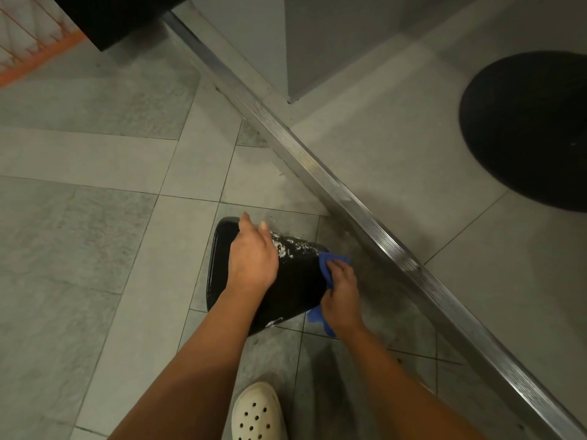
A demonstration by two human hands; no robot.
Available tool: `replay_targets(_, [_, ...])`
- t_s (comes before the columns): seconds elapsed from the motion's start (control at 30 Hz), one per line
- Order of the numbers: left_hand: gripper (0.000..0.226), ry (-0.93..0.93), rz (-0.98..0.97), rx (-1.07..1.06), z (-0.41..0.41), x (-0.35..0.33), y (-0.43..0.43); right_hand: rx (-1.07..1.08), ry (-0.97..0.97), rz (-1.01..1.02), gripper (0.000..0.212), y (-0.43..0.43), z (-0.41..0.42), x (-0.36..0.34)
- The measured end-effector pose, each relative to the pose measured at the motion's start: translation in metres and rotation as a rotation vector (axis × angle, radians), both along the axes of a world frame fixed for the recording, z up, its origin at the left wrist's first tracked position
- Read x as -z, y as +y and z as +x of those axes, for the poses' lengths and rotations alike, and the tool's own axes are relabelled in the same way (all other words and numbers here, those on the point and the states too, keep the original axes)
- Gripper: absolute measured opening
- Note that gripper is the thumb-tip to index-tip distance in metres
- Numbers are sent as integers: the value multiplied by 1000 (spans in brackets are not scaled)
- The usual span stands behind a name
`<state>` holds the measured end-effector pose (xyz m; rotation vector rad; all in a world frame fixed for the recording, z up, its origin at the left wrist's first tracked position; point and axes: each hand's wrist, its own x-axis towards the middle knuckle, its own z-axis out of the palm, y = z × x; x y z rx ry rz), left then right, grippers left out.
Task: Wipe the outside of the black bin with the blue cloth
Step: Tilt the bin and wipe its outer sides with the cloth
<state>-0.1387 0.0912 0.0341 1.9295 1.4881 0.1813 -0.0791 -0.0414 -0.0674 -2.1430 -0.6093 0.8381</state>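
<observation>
Closest to the viewer, below both wrists, a white clog stands on the tiled floor. Just above it, the right hand has its fingers bunched round the blue cloth and presses it against the narrow end of the black bin. Cloth pokes out past the fingertips and again below the heel of the hand. Left of those fingers, the left hand lies over the bin's upper wall, its fingers curled over the far side to steady it. The bin is tipped on its side on the floor between the two hands. Its long axis runs left to right, with the glossy rim and opening facing left beyond the left knuckles and the base under the right fingers. White flecks, probably suds or water, sit on the wall between the two sets of fingers, so wiping looks under way but unfinished. The next move probably calls for drawing the cloth from the base across that flecked patch towards the rim while the left hand holds firm, then rolling the bin to reach the hidden underside. Beyond the fingertips a metal threshold strip crosses diagonally, and a round black object sits well past it.
</observation>
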Motion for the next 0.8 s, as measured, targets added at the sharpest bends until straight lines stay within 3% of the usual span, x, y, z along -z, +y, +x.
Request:
replay_targets(0.17, [53,56,66,68,-7,5,-4,-35,0,-11,57,-7,-4,1])
replay_targets(0.43, [56,48,5,214,-12,5,-2,-62,46,-21,58,-15,-4,2])
replay_targets(0.8, [55,21,58,210,-13,7,-7,-117,-58,5,59,-5,-9,3])
